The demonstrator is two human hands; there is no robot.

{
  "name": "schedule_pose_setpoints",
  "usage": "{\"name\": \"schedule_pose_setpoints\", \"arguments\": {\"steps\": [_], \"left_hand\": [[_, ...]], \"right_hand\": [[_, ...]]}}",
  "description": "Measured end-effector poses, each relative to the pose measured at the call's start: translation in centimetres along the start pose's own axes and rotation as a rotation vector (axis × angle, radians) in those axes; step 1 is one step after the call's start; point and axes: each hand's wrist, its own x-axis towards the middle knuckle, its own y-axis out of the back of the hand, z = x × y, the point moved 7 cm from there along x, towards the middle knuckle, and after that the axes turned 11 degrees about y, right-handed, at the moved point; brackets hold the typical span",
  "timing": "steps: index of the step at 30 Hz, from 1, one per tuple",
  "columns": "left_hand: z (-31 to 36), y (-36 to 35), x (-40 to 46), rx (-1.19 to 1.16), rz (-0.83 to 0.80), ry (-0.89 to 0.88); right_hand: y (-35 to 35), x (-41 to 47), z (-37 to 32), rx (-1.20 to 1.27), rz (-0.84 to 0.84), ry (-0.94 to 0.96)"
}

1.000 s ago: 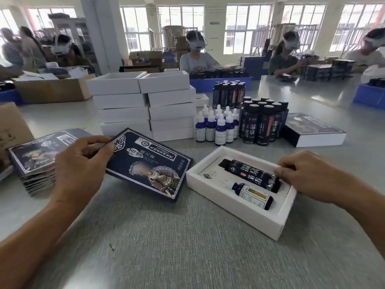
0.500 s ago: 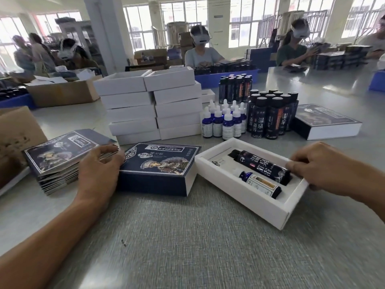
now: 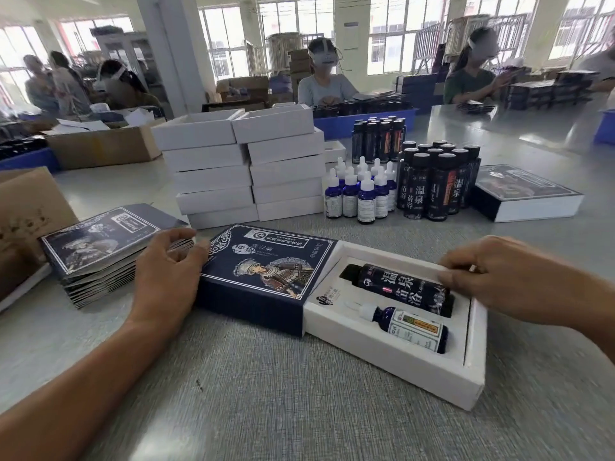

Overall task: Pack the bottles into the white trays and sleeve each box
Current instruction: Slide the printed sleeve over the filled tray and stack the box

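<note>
- Head view, grey tabletop [image 3: 299, 410]: broad and speckled, carrying every item listed below.
- Stacked white trays [image 3: 239, 168]: two piles at the rear centre, unfilled as far as visible; judged still awaiting bottles.
- Pile of flat sleeves [image 3: 100, 251]: dark blue, printed, lying at the left, just beside the left hand; many judged unused.
- Finished box [image 3: 529, 194]: sleeved already, resting at the right rear, near the standing bottles.
- Open sleeve [image 3: 263, 274]: dark blue with a printed figure, popped into a tube, mouth touching the near-left end of the filled tray.
- Filled tray [image 3: 399, 371]: white, angled, holding two bottles lying flat; entry into the sleeve barely begun, if at all.
- Tall dark bottles [image 3: 436, 181]: standing in clusters at the rear right, not yet packed.
- Left hand [image 3: 166, 271]: grip curled around the far-left end of the open sleeve, steadying it.
- Right hand [image 3: 506, 284]: fingers curled over the tray's far-right rim, grip apparently on the rim; exact contact hard to tell.
- Dropper bottles [image 3: 362, 191]: small, blue, white-capped, standing beside the tall ones, unpacked.
- Large black bottle [image 3: 399, 287]: seated in the tray's far slot.
- Small dropper bottle [image 3: 409, 327]: seated in the near slot.
- Progress judged early: one box done, one mid-sleeving, most stock remaining.
</note>
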Motion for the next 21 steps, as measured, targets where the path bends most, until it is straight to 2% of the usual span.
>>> {"name": "schedule_pose_setpoints", "arguments": {"steps": [14, 21], "left_hand": [[-0.4, -1.1, 0.1, 0.010, -0.148, 0.055], [0.1, -1.5, -0.2, 0.100, -0.169, 0.044]], "right_hand": [[0.6, -0.2, 0.5, -0.002, -0.030, 0.035], [0.3, 0.2, 0.6, -0.036, 0.038, 0.028]]}}
